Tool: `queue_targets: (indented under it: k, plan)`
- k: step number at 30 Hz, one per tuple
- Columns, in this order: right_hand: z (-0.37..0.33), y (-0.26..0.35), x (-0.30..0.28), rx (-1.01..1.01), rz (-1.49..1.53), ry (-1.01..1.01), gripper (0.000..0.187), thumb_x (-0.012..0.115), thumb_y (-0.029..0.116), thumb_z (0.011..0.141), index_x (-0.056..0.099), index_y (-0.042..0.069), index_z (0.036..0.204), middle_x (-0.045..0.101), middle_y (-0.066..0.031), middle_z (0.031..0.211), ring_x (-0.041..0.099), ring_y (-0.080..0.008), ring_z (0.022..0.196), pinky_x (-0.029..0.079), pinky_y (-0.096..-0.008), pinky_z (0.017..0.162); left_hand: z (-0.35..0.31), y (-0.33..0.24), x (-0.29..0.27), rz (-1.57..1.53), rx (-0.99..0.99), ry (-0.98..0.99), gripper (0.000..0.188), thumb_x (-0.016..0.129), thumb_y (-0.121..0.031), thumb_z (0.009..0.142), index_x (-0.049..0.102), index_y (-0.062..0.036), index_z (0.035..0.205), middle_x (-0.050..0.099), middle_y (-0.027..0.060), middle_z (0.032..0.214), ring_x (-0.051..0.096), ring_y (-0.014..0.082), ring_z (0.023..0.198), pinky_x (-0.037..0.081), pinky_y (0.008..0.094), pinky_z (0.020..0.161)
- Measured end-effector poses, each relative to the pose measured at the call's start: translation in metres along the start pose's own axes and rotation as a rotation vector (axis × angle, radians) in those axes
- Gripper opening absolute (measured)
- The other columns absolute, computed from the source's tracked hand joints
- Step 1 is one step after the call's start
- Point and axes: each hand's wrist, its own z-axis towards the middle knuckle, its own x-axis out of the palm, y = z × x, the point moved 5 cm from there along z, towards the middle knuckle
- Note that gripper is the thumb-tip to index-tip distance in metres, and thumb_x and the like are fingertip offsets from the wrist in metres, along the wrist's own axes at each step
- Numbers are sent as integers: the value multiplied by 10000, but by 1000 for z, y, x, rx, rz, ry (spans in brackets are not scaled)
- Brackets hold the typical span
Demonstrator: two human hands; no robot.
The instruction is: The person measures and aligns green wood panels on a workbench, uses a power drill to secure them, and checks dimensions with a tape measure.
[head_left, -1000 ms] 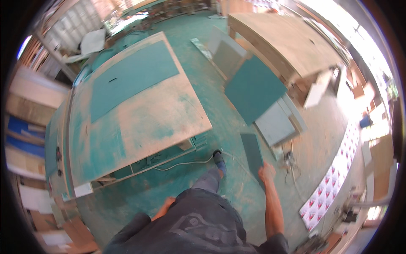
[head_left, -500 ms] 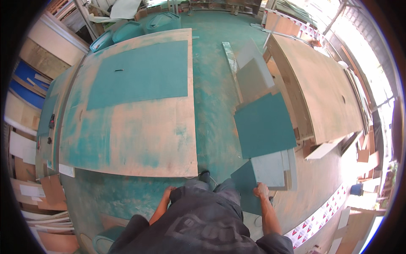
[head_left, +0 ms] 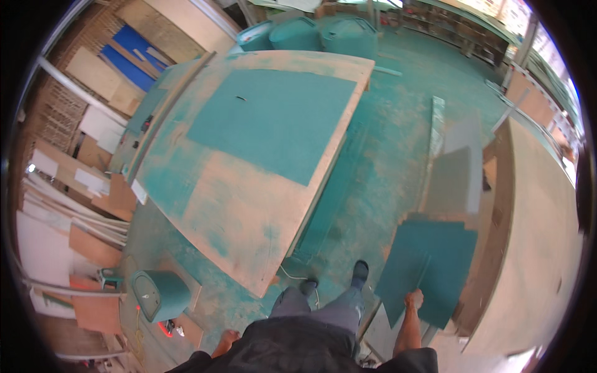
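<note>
Low at the right, my right hand [head_left: 413, 299] is closed at a dark green flat panel [head_left: 404, 258]. Another green panel seems to overlap it, and motion blur hides where one ends and the other begins. Beneath my right forearm a pale board [head_left: 380, 336] shows. My left hand [head_left: 229, 340] hangs beside my waist with its fingers curled; whether anything is inside them is hidden. Ahead of me, a green sheet [head_left: 280, 115] with a small dark slot lies on a large wooden worktable [head_left: 239, 202] smeared with green.
A wooden case [head_left: 535, 236] runs along the right, with pale boards [head_left: 457, 168] leaning beside it. Green tubs [head_left: 297, 34] stand behind the table, and a green bin [head_left: 160, 295] is at my left. A white cable [head_left: 292, 273] lies near my feet. Sheets and planks line the left wall.
My view has turned left, and I have stepped forward along the right. My right hand has moved ahead with the green panel, over the other green panels. My left hand stays by my waist.
</note>
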Motion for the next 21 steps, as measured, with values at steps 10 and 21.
queue_targets:
  k: [10, 21]
  plan:
    - [122, 16, 18, -37, -62, 131, 222, 613, 189, 916, 682, 55, 1080, 698, -172, 1127, 695, -359, 1021, 579, -452, 835, -96, -80, 41, -410, -428, -317, 311, 619, -326, 953, 627, -99, 1166, 724, 155, 981, 700, 273, 832, 562, 396, 721]
    - [62, 50, -4, -5, -280, -240, 529, 619, 215, 865, 456, 63, 1344, 534, -144, 1290, 611, -363, 1132, 498, -607, 882, -90, -120, 128, 213, 111, 85, 396, 660, -340, 949, 626, -42, 1207, 695, 159, 1029, 661, 212, 974, 504, 327, 856]
